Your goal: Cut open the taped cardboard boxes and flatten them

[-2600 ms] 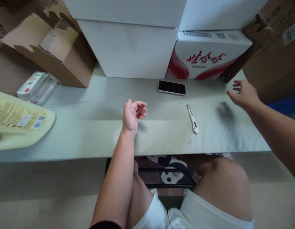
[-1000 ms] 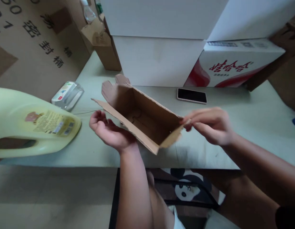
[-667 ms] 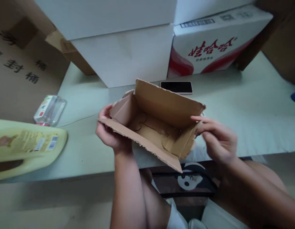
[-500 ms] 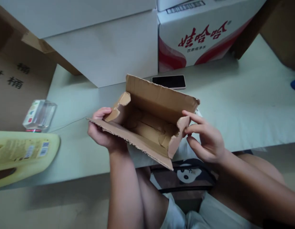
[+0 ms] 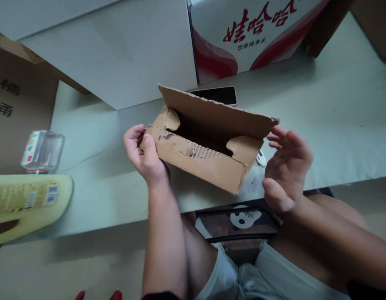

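A small brown cardboard box (image 5: 208,160) is held over the pale green table (image 5: 336,121), its torn top flaps partly folded inward. My left hand (image 5: 143,152) grips the box's left end, thumb pressed on the front flap. My right hand (image 5: 286,166) is beside the box's right end with its fingers spread apart, touching the far flap's edge. A black phone (image 5: 219,95) lies on the table just behind the box. The tip of a white utility knife (image 5: 260,158) shows by the box's right end.
White cartons (image 5: 114,62) and a red-and-white carton (image 5: 252,33) stand along the back. A brown carton (image 5: 14,100) is at the left. A clear plastic pack (image 5: 41,150) and a yellow jug (image 5: 27,204) lie at the left. My knees and a panda-print stool (image 5: 242,218) are below.
The box came into my hands and turned toward me. Its side and front flaps have folded inward, and my right hand has let go of the right flap and spread.
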Available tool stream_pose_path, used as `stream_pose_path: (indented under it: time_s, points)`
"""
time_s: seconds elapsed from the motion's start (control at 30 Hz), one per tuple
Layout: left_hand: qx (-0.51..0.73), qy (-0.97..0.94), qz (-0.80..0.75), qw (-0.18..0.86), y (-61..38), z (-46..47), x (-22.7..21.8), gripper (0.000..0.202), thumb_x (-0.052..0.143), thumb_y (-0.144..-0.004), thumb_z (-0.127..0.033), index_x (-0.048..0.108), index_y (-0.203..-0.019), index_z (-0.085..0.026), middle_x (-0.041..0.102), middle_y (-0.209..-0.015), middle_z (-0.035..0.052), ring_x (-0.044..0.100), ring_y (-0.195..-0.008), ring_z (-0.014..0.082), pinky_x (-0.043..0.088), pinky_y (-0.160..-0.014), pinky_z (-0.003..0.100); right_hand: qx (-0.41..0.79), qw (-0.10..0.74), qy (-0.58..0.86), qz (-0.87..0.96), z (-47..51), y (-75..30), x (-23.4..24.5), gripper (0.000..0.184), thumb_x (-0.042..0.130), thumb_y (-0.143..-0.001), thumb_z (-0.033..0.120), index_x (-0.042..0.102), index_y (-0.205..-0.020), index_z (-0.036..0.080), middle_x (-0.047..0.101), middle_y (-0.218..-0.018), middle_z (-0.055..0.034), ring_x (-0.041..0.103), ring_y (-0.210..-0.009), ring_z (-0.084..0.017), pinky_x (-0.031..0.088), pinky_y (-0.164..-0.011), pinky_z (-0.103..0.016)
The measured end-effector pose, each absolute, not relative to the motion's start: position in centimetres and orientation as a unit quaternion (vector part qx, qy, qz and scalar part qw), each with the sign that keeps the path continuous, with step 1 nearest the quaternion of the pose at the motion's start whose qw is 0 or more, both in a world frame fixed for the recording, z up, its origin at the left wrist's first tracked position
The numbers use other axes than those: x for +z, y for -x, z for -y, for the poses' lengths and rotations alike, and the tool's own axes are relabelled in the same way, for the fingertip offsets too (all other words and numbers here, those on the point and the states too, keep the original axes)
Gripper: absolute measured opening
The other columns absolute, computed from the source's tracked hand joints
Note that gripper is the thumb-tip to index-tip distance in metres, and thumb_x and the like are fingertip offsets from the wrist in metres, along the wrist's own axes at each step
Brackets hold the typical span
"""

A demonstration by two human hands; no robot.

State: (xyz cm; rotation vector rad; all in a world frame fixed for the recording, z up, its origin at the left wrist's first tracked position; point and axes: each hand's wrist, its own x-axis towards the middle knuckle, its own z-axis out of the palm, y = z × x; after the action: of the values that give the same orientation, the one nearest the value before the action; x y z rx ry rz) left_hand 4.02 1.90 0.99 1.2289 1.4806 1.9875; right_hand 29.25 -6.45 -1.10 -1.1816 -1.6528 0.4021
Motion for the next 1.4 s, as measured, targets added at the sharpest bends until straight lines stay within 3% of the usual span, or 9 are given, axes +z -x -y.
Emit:
stream_pose_path:
  time_s: [0.1,0.27,0.4,0.57,0.83,1.1,1.4]
  points:
    - [0.683,-0.443,-0.550,0.186,-3.8,-1.8,0.7,0.036,0.062,-0.085,-0.049,0.060,-0.106,-0.019,0.059,-0.103,0.0044,0.063,-0.101,0.0188,0.051,-0.097,0.034,0.183,0.539,0.439,0.696,6.3,-29.3,-0.5,0.070,0.047,-0.094,0.055,0.026,-0.159,0.041,0.048,-0.150,-0.0077,0.051,-0.138,-0.038,0.048,-0.113,-0.063]
    - [0.682,-0.472,-0.520,0.207,-3.1,-1.6,0.5,0.036,0.064,-0.086,-0.047,0.065,-0.110,-0.020,0.065,-0.108,0.0062,0.065,-0.112,0.0215,0.050,-0.105,0.036,0.167,0.493,0.416,0.745,6.1,-28.9,0.1,0.045,0.050,-0.097,0.040,0.053,-0.142,0.034,0.055,-0.135,-0.0101,0.055,-0.128,-0.032,0.051,-0.110,-0.054]
    - [0.665,-0.508,-0.497,0.231,-2.4,-1.8,0.5,0.035,0.063,-0.087,-0.040,0.069,-0.116,-0.022,0.071,-0.119,0.0067,0.066,-0.120,0.0225,0.049,-0.111,0.038,0.132,0.524,0.406,0.737,5.6,-28.6,-1.1,0.044,0.048,-0.095,0.043,0.054,-0.137,0.032,0.054,-0.130,-0.0098,0.055,-0.122,-0.033,0.051,-0.106,-0.056]
    - [0.668,-0.504,-0.487,0.252,-2.3,-1.8,0.6,0.024,0.062,-0.085,-0.027,0.077,-0.102,-0.021,0.077,-0.117,0.0048,0.069,-0.117,0.0225,0.052,-0.109,0.039,0.117,0.541,0.376,0.743,4.8,-28.7,-2.2,0.046,0.050,-0.094,0.047,0.055,-0.137,0.032,0.052,-0.128,-0.0095,0.055,-0.118,-0.033,0.052,-0.103,-0.053]
    - [0.684,-0.491,-0.466,0.273,-2.4,-1.9,0.4,0.020,0.062,-0.086,-0.030,0.075,-0.098,-0.021,0.077,-0.114,0.0056,0.071,-0.117,0.0247,0.052,-0.112,0.046,0.144,0.550,0.378,0.730,4.8,-28.5,-2.1,0.043,0.049,-0.095,0.048,0.056,-0.134,0.034,0.051,-0.127,-0.0083,0.055,-0.119,-0.034,0.050,-0.105,-0.058]
    - [0.655,-0.495,-0.514,0.249,-2.4,-2.0,0.7,0.021,0.059,-0.084,-0.032,0.074,-0.094,-0.021,0.076,-0.115,0.0060,0.070,-0.119,0.0262,0.052,-0.110,0.045,0.149,0.550,0.368,0.735,4.6,-28.5,-1.6,0.038,0.051,-0.095,0.047,0.056,-0.130,0.033,0.051,-0.126,-0.0079,0.057,-0.116,-0.031,0.054,-0.100,-0.052]
    - [0.671,-0.442,-0.548,0.233,-3.0,-2.0,1.4,0.025,0.054,-0.072,-0.019,0.079,-0.078,-0.021,0.077,-0.091,0.0061,0.072,-0.099,0.0252,0.056,-0.098,0.045,0.144,0.546,0.367,0.740,4.5,-28.7,-1.8,0.040,0.051,-0.093,0.047,0.055,-0.131,0.033,0.051,-0.127,-0.0081,0.058,-0.117,-0.032,0.054,-0.100,-0.052]
